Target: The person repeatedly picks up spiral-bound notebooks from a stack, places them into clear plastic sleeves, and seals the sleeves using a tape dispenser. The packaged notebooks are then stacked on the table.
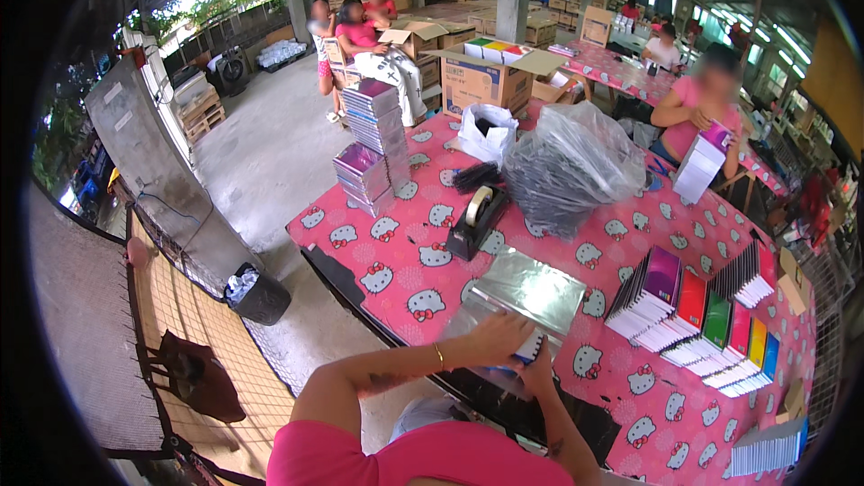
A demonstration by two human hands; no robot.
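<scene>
At the near table edge, my left hand (500, 339) bends over a small stack of notebooks (529, 350) with white page edges and a bit of blue cover. My right hand (538, 373) grips the stack's right end, its fingers partly hidden. Clear plastic lies around and under the stack; whether the notebooks are inside it I cannot tell. Just beyond my hands rests a pile of shiny clear plastic bags (533, 286). A black tape dispenser (477, 220) with a pale roll stands farther left.
Rows of spiral notebooks (691, 310) in several colours stand at right. Wrapped notebook stacks (371, 139) rise at the far left corner. A big plastic bag of black strips (576, 166) and an open carton (486, 81) sit beyond. A co-worker (706, 117) handles notebooks across the table.
</scene>
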